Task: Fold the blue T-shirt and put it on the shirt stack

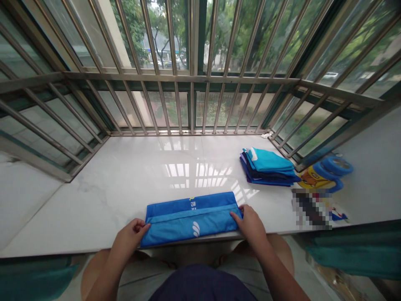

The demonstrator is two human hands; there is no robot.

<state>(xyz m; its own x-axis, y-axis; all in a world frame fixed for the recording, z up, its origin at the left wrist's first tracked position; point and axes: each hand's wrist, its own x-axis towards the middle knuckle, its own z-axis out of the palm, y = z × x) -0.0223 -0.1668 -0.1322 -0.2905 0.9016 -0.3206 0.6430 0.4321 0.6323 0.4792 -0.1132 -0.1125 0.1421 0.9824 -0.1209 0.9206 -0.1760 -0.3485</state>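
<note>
A blue garment (191, 217), folded into a long flat strip with white logos, lies at the front edge of the white marble sill (125, 175). My left hand (131, 235) pinches its left end between thumb and fingers. My right hand (249, 221) grips its right end, thumb on top of the cloth. Both ends lie flat on the sill.
A stack of folded blue and turquoise garments (269, 167) sits at the right back of the sill. Beside it lie a yellow and blue item (326, 173) and a blurred patch. Metal window bars (191, 104) fence the sill on three sides.
</note>
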